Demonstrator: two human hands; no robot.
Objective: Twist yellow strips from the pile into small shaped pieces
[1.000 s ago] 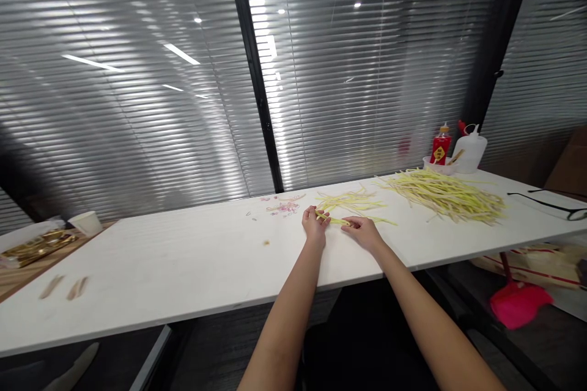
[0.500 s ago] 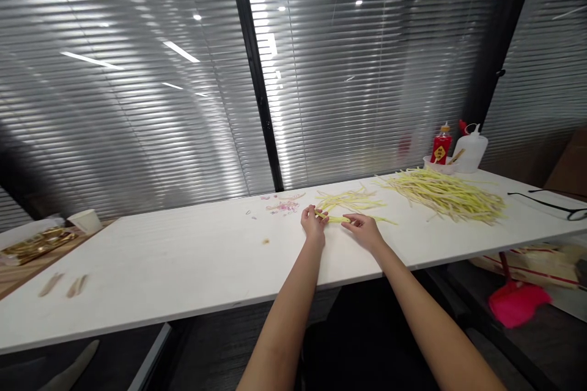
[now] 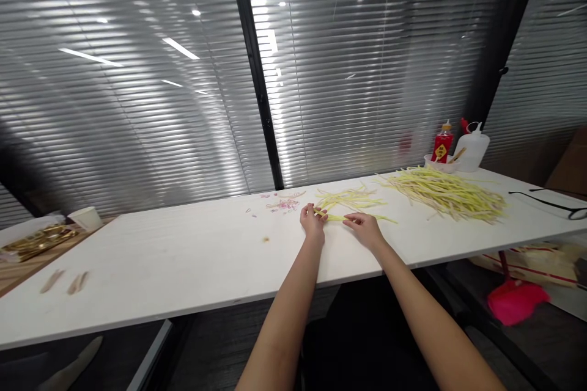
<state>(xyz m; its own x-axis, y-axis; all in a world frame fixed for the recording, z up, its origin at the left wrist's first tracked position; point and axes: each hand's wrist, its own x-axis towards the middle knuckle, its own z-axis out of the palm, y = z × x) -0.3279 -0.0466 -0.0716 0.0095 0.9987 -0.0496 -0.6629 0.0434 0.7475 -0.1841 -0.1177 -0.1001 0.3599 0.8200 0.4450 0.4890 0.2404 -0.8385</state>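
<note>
Above the white table (image 3: pixel 174 250), my left hand (image 3: pixel 313 222) is closed on the left end of a few thin yellow-green stalks (image 3: pixel 336 218). The fingers of my right hand (image 3: pixel 364 227) pinch the same stalks farther right, and their tips stick out past it over the table. Just behind my hands lies a small loose spread of similar stalks (image 3: pixel 351 198). To the right is a large heap of stalks (image 3: pixel 447 194). Small pink and purple bits (image 3: pixel 288 204), too small to name, are scattered left of my left hand.
A red bottle (image 3: pixel 443 143) stands in a clear tub, beside a white squeeze bottle (image 3: pixel 473 149), at the back right. Black-framed glasses (image 3: pixel 576 214) rest at the right edge. Brownish strips (image 3: pixel 77 283) lie far left. A white cup (image 3: pixel 86 219) and gold packaging (image 3: pixel 39 243) are beyond.
My right hand has shifted very slightly along the stalks. Both hands keep their grip; the whole view has tilted a little.
</note>
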